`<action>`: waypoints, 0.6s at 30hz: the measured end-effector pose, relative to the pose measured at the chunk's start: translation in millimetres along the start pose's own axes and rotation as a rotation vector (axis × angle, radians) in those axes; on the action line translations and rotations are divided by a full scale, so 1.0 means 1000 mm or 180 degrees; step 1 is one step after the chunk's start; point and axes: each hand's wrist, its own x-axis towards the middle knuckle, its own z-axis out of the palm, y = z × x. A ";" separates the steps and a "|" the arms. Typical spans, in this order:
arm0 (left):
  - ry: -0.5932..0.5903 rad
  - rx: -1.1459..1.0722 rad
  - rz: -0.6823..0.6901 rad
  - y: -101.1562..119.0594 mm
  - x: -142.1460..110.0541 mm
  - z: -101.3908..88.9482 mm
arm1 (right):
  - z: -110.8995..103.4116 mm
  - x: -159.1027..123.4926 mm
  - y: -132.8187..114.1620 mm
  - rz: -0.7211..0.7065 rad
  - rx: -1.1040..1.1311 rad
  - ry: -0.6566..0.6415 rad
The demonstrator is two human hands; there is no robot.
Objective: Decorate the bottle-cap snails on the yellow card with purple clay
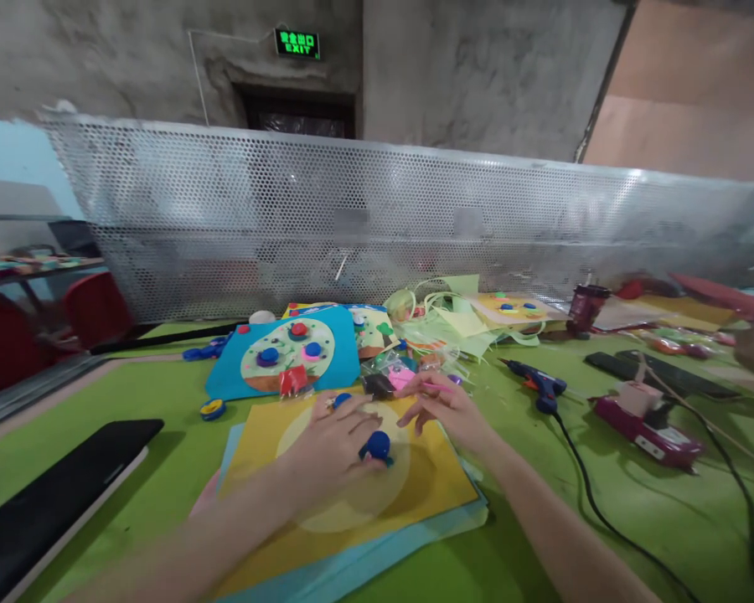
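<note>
My left hand [330, 440] lies over a yellow sheet [436, 494] with a pale yellow circle [336, 512] on it, fingers outstretched and apart. By its fingertips sits a round dark blue piece [378, 445], with a darker bit and some pink beneath. Another blue piece [342, 401] shows just beyond the knuckles. Over the sheet's right edge is my right hand [446, 409], fingers bent, with a slim pink stick [438, 387] across them; its exact kind is unclear. Light blue sheets [377, 548] lie under the yellow one.
Behind the hands stand a blue decorated card [343, 335], a red packet [293, 381] and cut paper strips [446, 314]. On the right are a blue glue gun [537, 381] with its cord and a maroon power strip [650, 431]. A black phone-like slab [69, 490] lies left.
</note>
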 end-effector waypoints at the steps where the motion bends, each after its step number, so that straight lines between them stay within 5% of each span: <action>1: 0.0053 -0.0089 -0.0240 0.004 0.002 -0.001 | 0.002 -0.002 -0.003 -0.0027 0.0111 -0.0059; 5: 0.0167 -0.0570 -0.0926 0.024 0.010 -0.006 | 0.008 -0.008 -0.012 -0.0081 0.0421 -0.0299; 10: 0.0060 -0.1188 -0.1240 0.037 0.014 -0.009 | 0.011 -0.012 -0.014 -0.0052 0.0412 -0.0490; 18: 0.0185 -0.1187 -0.1464 0.023 0.007 -0.021 | -0.007 -0.002 0.006 -0.0343 -0.0846 0.0226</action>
